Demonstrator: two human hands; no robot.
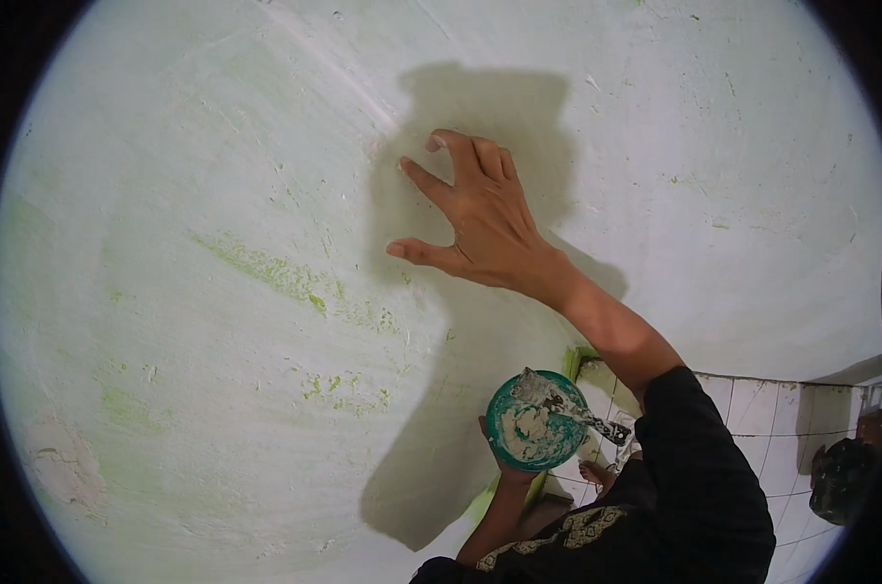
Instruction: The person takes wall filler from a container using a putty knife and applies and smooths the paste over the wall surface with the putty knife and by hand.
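Note:
My right hand reaches up in front of the pale green wall, open, with thumb and forefinger spread apart and the other fingers bent. It holds nothing; whether a fingertip touches the wall I cannot tell. Lower down, my left hand grips a round teal bowl from beneath and from its left side, most of the fingers hidden by it. Whitish putty lies in the bowl and smears its inside. A putty knife rests across the bowl, its blade in the putty and its smeared handle sticking out past the right rim.
Bright green patches and small pits mark the wall, with a rough plaster spot at lower left. White floor tiles show at lower right, with a dark bag-like object there. My bare foot is below the bowl.

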